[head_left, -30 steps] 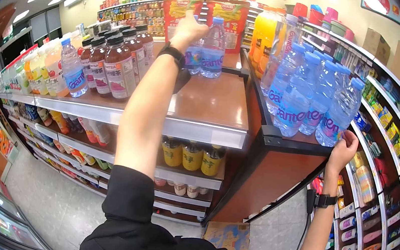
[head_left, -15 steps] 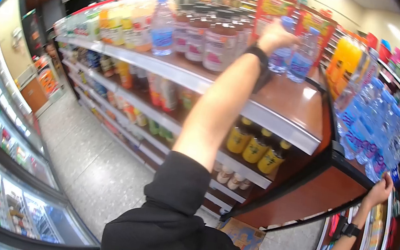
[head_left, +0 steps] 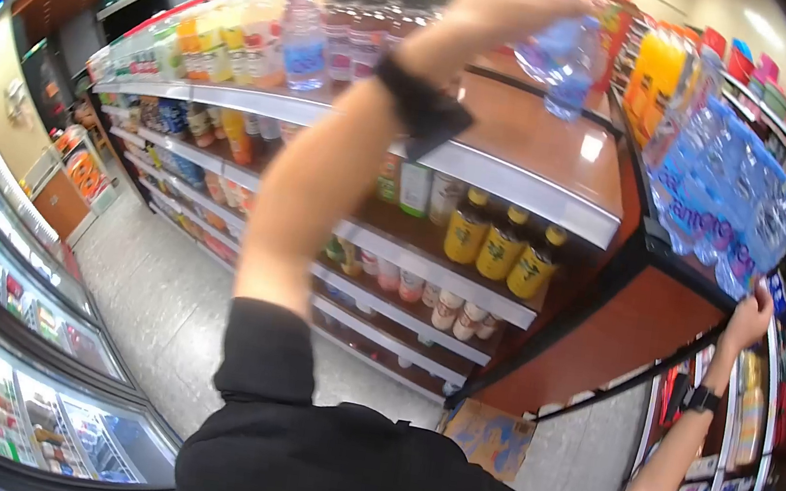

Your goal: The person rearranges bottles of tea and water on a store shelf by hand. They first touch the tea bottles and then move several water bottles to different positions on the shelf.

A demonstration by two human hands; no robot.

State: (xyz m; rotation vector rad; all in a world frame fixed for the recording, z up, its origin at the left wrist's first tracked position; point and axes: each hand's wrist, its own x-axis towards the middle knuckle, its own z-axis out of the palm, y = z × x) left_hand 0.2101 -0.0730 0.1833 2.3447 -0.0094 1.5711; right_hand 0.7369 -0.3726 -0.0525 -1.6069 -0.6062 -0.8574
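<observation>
My left hand (head_left: 523, 9), blurred, is closed around a clear blue-labelled water bottle (head_left: 541, 48), which is tilted above the top shelf (head_left: 517, 133). Another small water bottle (head_left: 570, 85) stands upright just to its right. On the far right, my right hand (head_left: 751, 315) is at the shelf corner, against the lower end of a group of large water bottles (head_left: 718, 189). Its fingers are bent together, and what they grip is hidden. A third small water bottle (head_left: 305, 40) stands left of my left forearm, beside dark-capped bottles (head_left: 339, 40).
Yellow-labelled bottles (head_left: 500, 245) line a lower shelf. Orange drink bottles (head_left: 655, 76) stand behind the large water bottles. An open-front fridge (head_left: 27, 386) runs along the left, and a cardboard piece (head_left: 487, 437) lies on the floor below the shelf end.
My left hand has risen up and to the left, lifting and tilting the water bottle. My right hand has shifted slightly up in view beside the large bottles. The whole view has shifted slightly.
</observation>
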